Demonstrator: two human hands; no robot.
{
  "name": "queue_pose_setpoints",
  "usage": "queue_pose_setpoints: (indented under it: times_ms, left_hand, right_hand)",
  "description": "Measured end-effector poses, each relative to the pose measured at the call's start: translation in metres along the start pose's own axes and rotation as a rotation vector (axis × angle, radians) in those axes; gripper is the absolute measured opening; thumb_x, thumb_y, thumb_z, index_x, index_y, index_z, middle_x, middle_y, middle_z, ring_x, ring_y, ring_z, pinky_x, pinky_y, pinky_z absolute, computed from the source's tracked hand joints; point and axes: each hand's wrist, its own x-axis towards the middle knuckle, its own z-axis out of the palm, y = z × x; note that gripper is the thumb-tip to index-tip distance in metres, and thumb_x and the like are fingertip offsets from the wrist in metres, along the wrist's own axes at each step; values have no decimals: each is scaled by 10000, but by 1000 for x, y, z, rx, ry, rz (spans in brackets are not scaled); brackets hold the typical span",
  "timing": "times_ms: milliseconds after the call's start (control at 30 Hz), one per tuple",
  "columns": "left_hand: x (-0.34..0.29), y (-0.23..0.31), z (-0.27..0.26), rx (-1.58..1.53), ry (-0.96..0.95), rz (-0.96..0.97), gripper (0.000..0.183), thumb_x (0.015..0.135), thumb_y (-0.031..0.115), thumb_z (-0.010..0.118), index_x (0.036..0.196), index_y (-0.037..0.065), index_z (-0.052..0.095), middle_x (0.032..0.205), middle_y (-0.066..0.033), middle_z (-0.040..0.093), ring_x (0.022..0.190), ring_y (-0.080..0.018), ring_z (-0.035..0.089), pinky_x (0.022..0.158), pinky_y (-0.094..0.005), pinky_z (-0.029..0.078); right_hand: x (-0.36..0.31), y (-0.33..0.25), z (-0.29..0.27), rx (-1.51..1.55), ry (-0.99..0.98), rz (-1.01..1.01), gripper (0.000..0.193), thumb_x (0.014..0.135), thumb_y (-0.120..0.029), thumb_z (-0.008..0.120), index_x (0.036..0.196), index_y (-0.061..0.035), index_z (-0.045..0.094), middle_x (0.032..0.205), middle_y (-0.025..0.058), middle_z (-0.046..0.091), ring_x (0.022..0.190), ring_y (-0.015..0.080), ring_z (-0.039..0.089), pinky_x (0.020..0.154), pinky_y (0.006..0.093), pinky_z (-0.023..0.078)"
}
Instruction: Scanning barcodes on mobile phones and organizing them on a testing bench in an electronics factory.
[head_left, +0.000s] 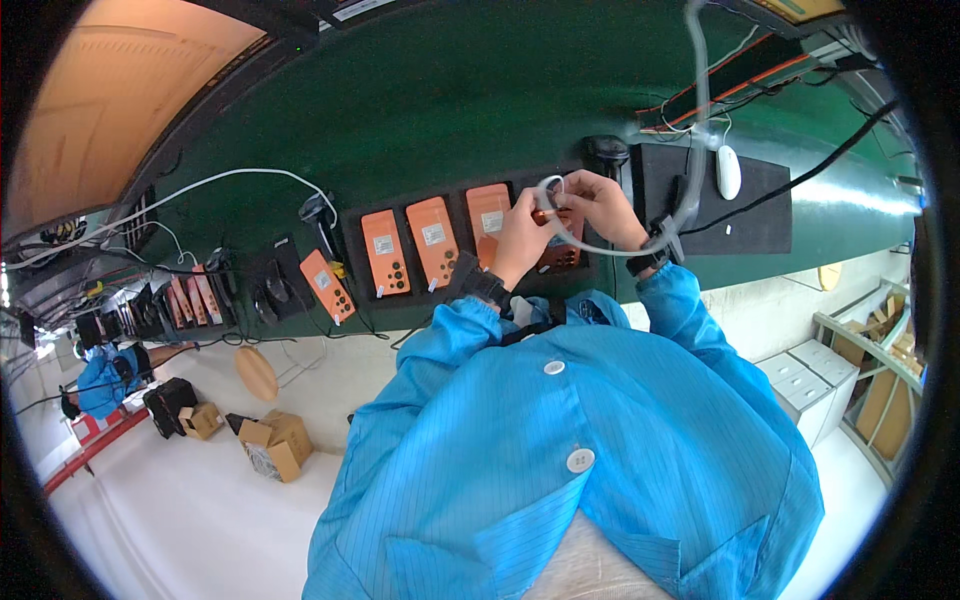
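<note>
My left hand [525, 238] and my right hand [604, 208] are close together over the green bench, both with fingers closed in a pinch. What they pinch is too small and partly hidden to name; a small orange-brown bit shows at the left fingertips. A translucent white cord [699, 90] hangs from above and loops round by my fingers; I cannot tell whether they touch it. Below my hands lies an orange phone [568, 256], lens side up and partly covered. To the left are more orange phones with white labels, including one phone [491, 212] beside my left hand.
A barcode scanner [604, 150] stands behind my right hand, another scanner [318, 210] farther left. At right, a white mouse [728, 173] rests on a black mat [770, 205], with a black cable [800, 178] crossing it. A co-worker in blue [108, 380] is far left; cardboard boxes [280, 445] sit on the floor.
</note>
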Motion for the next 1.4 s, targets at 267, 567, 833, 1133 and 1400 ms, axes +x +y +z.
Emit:
queue_pose_setpoints:
  times_ms: [267, 567, 833, 1133, 1400]
  left_hand:
    - [-4, 11, 0, 73, -4, -13, 576, 752, -6, 729, 1224, 10, 400, 889, -95, 635, 850, -170, 635, 751, -277, 520]
    - [1, 6, 0, 134, 40, 34, 658, 706, 16, 766, 1244, -2, 387, 802, -105, 639, 773, -164, 627, 686, -276, 488]
    - [-21, -12, -60, 302, 186, 124, 585, 735, 140, 746, 1209, -13, 441, 1009, -180, 588, 958, -292, 588, 822, -382, 472]
    - [-155, -53, -231, 139, 778, -194, 189, 894, 139, 601, 1009, -10, 604, 917, -101, 658, 834, -165, 637, 746, -299, 503]
    - [-154, -40, -299, 302, 857, -120, 151, 879, 112, 577, 966, -9, 598, 841, -122, 627, 805, -210, 630, 730, -316, 491]
  right_hand:
    - [-9, -16, 10, -224, 48, -40, 106, 842, -38, 645, 920, 14, 595, 816, 53, 646, 772, 110, 623, 675, 262, 505]
    - [-10, 3, 8, -149, 27, -77, 142, 842, -52, 653, 939, -3, 562, 842, 33, 614, 798, 88, 594, 704, 265, 502]
    - [31, 35, 5, -355, 290, -153, 261, 836, -29, 614, 1093, 17, 602, 995, 115, 654, 931, 177, 624, 822, 295, 491]
    - [110, 42, 273, -324, -114, -247, 602, 787, -170, 742, 1308, -22, 480, 1109, 120, 561, 931, 198, 580, 831, 314, 491]
    - [171, 10, 344, 211, -72, -179, 185, 992, -207, 465, 1021, -33, 520, 899, 152, 644, 849, 228, 628, 752, 359, 503]
